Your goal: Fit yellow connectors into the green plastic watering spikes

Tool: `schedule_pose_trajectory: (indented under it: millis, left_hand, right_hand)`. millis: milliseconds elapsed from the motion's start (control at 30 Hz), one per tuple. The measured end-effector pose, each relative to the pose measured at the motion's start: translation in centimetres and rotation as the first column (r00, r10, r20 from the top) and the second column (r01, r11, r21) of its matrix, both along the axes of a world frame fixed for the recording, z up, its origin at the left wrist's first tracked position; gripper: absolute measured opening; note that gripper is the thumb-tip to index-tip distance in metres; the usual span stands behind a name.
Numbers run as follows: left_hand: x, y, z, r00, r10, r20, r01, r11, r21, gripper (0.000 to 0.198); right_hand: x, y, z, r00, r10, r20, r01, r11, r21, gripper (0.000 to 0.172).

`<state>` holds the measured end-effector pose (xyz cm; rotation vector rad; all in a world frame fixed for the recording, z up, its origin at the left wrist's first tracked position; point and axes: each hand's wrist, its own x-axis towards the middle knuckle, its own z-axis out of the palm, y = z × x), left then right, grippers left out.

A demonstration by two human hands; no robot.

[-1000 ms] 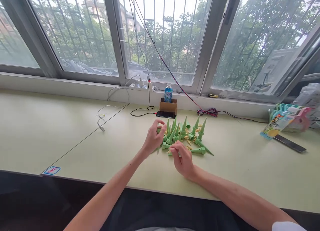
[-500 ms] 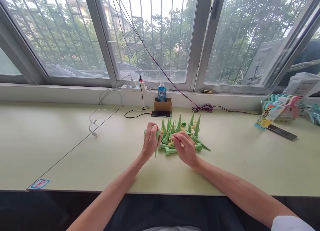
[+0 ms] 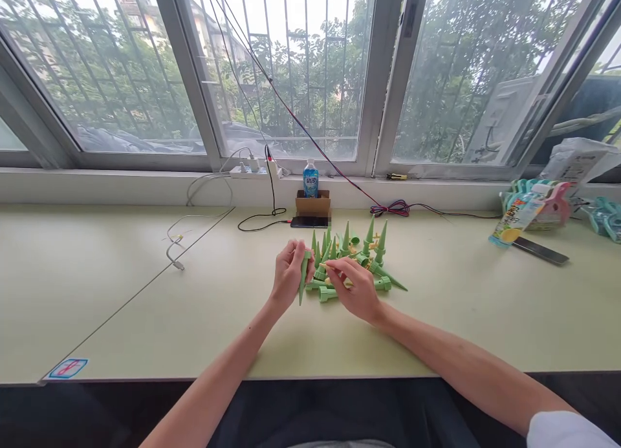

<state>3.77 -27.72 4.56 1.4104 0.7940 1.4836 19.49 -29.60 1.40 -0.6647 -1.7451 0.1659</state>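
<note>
My left hand (image 3: 288, 272) is closed around a green plastic spike (image 3: 303, 280), whose pointed end hangs down below the fingers. Just to its right, my right hand (image 3: 358, 289) pinches a small yellow piece (image 3: 326, 266) between thumb and fingertips, a short gap from the spike. Behind and beneath the right hand lies a group of green spikes (image 3: 381, 244), several upright and others on their sides, with small yellow pieces among them. The right hand hides part of this group.
A blue-labelled bottle (image 3: 310, 179) stands in a cardboard box (image 3: 313, 206) behind a black phone (image 3: 309, 222). Cables (image 3: 391, 207) run along the back. At right lie a pouch (image 3: 517, 220), a dark phone (image 3: 541, 251) and wrapped items.
My right hand has moved slightly left with the yellow piece, closer to my left hand. The left thumb has shifted and the held spike shows more. The view has moved a little.
</note>
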Motion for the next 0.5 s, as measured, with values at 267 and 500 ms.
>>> schedule_pose_trajectory:
  millis: [267, 500]
  left_hand:
    - [0.19, -0.08, 0.07, 0.962, 0.151, -0.227, -0.136, 0.988, 0.079, 0.051]
    - [0.08, 0.02, -0.22, 0.991, -0.011, -0.134, -0.006, 0.992, -0.124, 0.045]
  right_hand:
    - [0.16, 0.01, -0.16, 0.999, -0.011, 0.04, 0.011, 1.0, -0.01, 0.015]
    - [0.17, 0.02, -0.22, 0.998, -0.006, 0.057, 0.008, 0.999, -0.043, 0.015]
